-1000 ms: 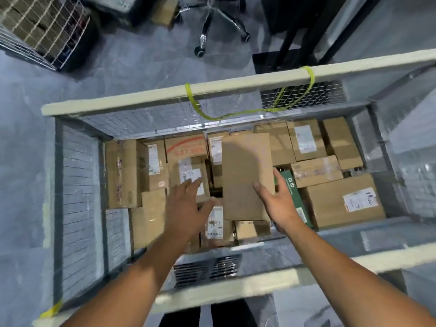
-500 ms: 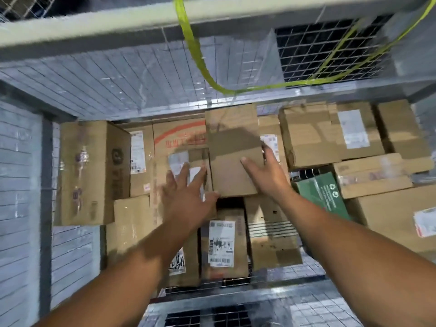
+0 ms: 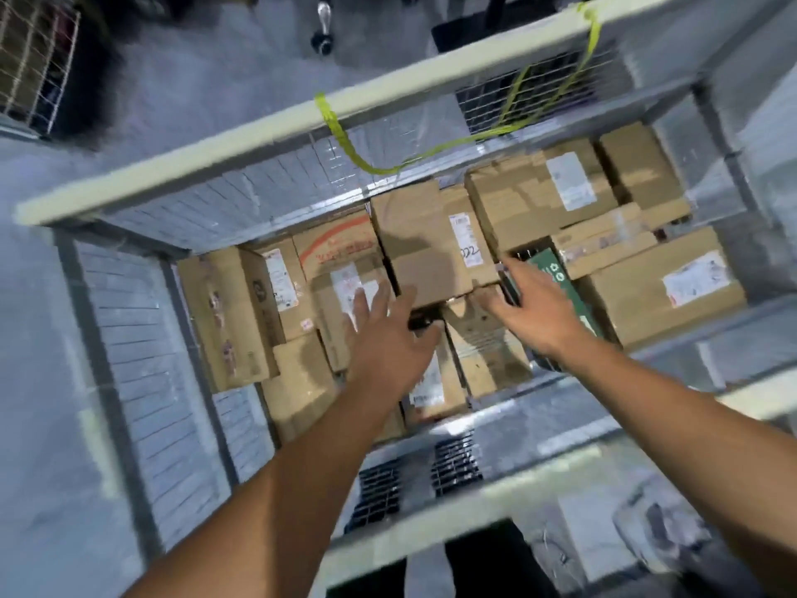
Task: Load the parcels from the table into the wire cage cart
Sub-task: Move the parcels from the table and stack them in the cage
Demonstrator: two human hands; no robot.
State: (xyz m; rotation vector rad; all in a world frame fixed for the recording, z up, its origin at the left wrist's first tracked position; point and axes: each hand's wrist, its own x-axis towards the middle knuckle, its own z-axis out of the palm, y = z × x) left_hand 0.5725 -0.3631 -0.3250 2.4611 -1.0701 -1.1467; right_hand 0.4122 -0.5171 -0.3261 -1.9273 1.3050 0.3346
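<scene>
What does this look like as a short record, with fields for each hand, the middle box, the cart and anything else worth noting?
left hand: open, fingers spread, by the near-left corner of the plain box; contact unclear
right hand: open, no grip, by that box's near-right corner
plain box: lies flat on top of other cardboard parcels, mid-cart
wire cage cart: floor mostly covered
green box: beside right hand
yellow strap: hangs from far rail
</scene>
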